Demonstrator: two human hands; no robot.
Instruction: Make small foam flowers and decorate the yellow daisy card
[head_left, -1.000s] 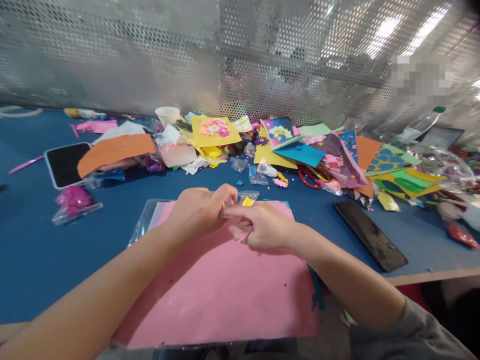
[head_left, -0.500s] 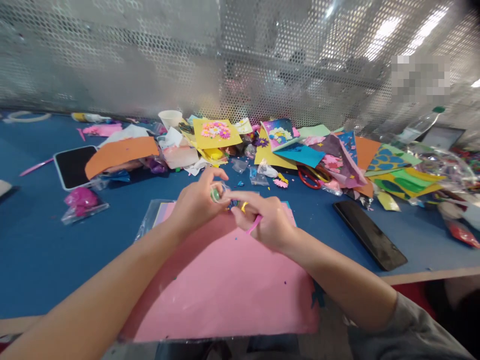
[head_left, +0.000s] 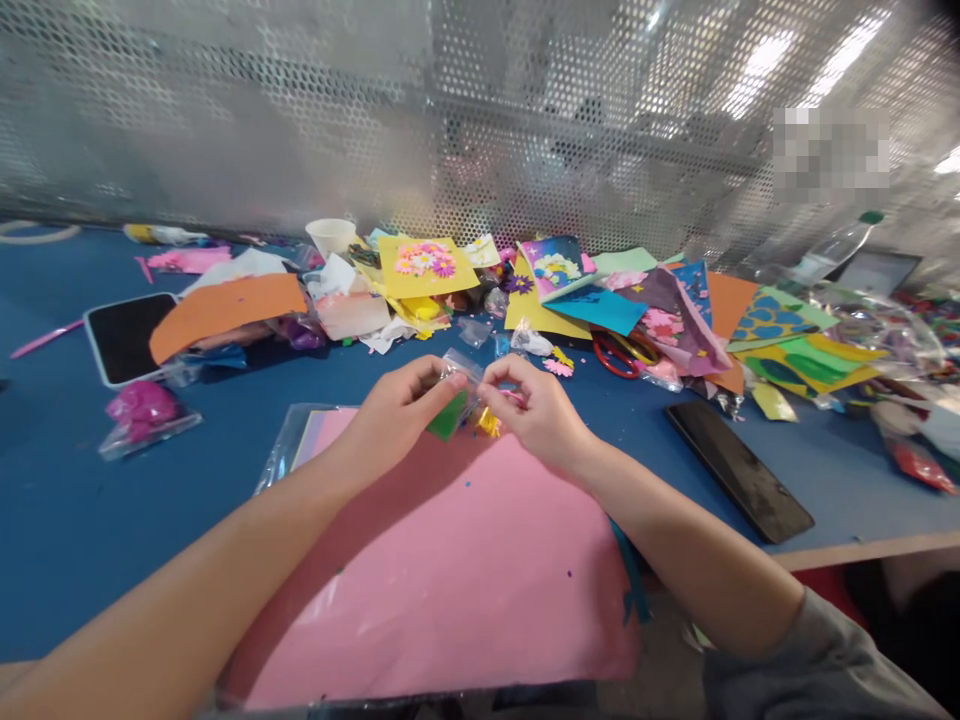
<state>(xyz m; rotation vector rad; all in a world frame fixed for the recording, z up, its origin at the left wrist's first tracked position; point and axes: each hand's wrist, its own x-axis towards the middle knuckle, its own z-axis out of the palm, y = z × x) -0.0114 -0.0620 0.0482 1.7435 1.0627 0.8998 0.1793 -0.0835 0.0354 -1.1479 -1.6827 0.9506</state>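
Above the far edge of a pink sheet [head_left: 450, 580], my two hands are close together. My left hand [head_left: 409, 405] pinches a small clear plastic bag [head_left: 461, 368] with something green [head_left: 448, 418] in or behind it. The fingers of my right hand [head_left: 536, 405] are closed at the bag's right side. Just below those fingertips shows a yellow piece [head_left: 489, 422], with a bit of pink beside it. Whether the yellow piece is inside the bag is too small to tell.
Foam and paper scraps, such as a yellow card with flowers [head_left: 427, 265], lie along the metal wall. A black phone [head_left: 739, 470] is at right, a white-rimmed device [head_left: 131, 340] and a bagged magenta lump [head_left: 142, 410] at left. Red scissors [head_left: 616, 356] lie behind my right hand.
My hands have turned and now meet fingertip to fingertip at the clear bag. The green item shows more below my left hand, and the pink stick seen earlier under my right hand is mostly hidden.
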